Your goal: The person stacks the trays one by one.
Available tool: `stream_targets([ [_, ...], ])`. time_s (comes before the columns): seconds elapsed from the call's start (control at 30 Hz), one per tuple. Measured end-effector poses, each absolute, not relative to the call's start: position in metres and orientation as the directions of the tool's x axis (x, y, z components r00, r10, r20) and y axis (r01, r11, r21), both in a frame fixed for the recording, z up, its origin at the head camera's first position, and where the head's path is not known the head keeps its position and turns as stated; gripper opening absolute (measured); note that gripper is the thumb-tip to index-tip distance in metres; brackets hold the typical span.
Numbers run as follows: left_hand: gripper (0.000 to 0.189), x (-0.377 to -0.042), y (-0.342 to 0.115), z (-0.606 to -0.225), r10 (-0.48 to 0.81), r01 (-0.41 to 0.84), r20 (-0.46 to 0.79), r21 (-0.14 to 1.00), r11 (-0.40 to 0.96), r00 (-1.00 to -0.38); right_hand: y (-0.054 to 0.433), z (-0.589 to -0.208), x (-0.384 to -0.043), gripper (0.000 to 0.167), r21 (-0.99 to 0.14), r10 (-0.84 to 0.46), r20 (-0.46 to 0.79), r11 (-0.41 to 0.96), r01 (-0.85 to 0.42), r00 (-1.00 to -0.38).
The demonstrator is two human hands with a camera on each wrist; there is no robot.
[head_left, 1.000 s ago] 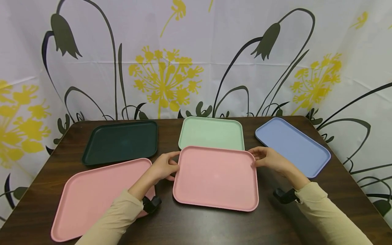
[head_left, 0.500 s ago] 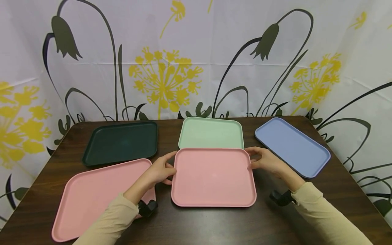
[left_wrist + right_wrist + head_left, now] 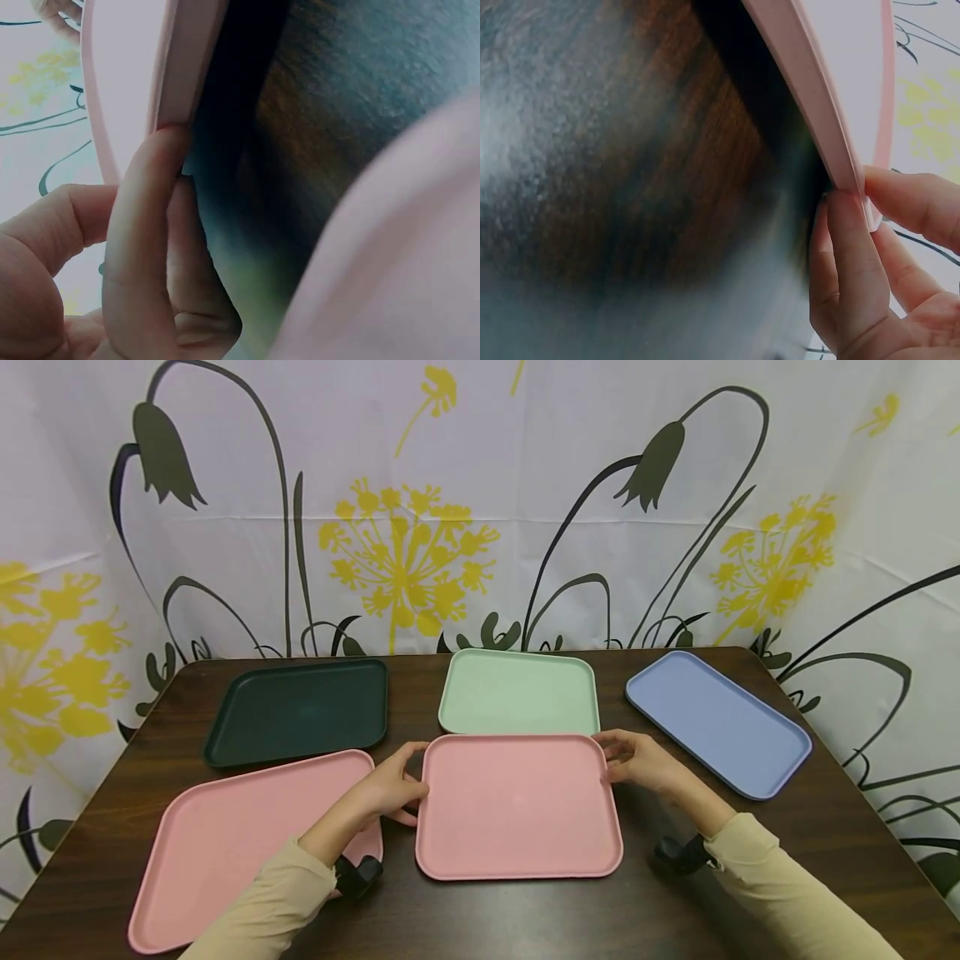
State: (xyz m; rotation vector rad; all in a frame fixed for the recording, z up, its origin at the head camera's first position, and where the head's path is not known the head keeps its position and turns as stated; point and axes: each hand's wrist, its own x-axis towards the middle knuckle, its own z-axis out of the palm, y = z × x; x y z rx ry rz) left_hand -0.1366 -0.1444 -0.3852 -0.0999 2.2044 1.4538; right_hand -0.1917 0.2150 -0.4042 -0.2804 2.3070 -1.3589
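Observation:
A pink rectangular tray [image 3: 517,806] with a low raised rim and rounded corners is held by both hands in the middle of the head view. My left hand [image 3: 386,789] pinches its left edge, thumb at the rim and other fingers at the side. On the opposite edge, my right hand [image 3: 637,763] grips near the far right corner. In the left wrist view, a finger presses against the rim of the tray [image 3: 180,82]. The right wrist view shows thumb and fingers around the tray's side wall [image 3: 810,97], with a dark shadow gap between it and the tabletop.
A larger pink tray [image 3: 240,843] lies at the left, partly under my left forearm. Behind are a dark green tray [image 3: 300,714], a mint green tray [image 3: 517,693] overlapped by the held one, and a slanted blue tray [image 3: 720,722]. A floral curtain [image 3: 480,485] hangs behind the wooden table [image 3: 465,927].
The held pink tray has turned from slightly slanted to square with the view and shifted a little left and nearer. Both hands moved along with it; the other trays stay put.

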Motion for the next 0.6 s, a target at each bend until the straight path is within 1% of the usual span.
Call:
stream_targets([
  [0.2,0.062,-0.1365,-0.1445,-0.3880,0.198,-0.339,-0.452,0.839,0.427,-0.870,0.2137,-0.4070,-0.1922,0.058,-0.865,-0.391,-0.268,0.499,0.042,-0.881],
  [0.37,0.058,-0.1371,-0.1447,-0.3881,0.188,-0.347,-0.459,0.833,0.430,-0.868,0.2110,-0.4082,-0.1907,0.055,-0.875,-0.381,-0.279,0.480,0.070,-0.881],
  [0.6,0.062,-0.1393,-0.1460,-0.3848,0.177,-0.357,-0.463,0.831,0.426,-0.868,0.2093,-0.4090,-0.1895,0.054,-0.883,-0.372,-0.306,0.454,0.116,-0.876],
])
